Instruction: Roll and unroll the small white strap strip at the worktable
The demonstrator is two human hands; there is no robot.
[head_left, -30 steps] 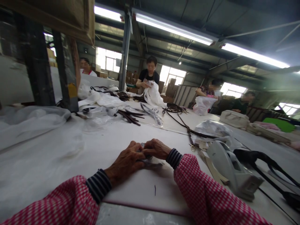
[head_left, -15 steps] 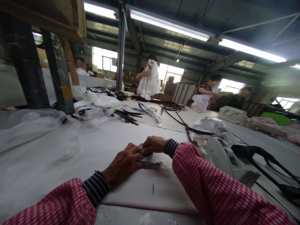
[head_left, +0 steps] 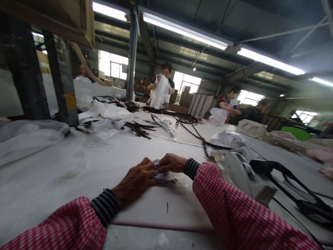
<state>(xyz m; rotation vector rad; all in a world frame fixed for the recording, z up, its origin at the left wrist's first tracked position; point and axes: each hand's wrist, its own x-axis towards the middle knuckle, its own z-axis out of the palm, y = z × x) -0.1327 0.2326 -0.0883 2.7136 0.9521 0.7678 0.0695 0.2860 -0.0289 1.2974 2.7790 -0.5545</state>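
Pinching small grey crumpled piece point(head_left: 162, 176) at mid-desk, both hands meeting over it. Left hand point(head_left: 135, 180) curled, fingertips closed on piece; right hand point(head_left: 170, 163) likewise clamped on far edge. Piece low against white desk point(head_left: 65, 173), mostly hidden by fingers; kind of material not clear. Judging work mid-way: piece gripped, nothing finished beside it. Grey tape dispenser point(head_left: 247, 178) near right sleeve, dark straps point(head_left: 140, 128) well beyond. No readable writing, brands or labels.

Tape dispenser point(head_left: 247, 177) right of hands, straps point(head_left: 142, 129) behind
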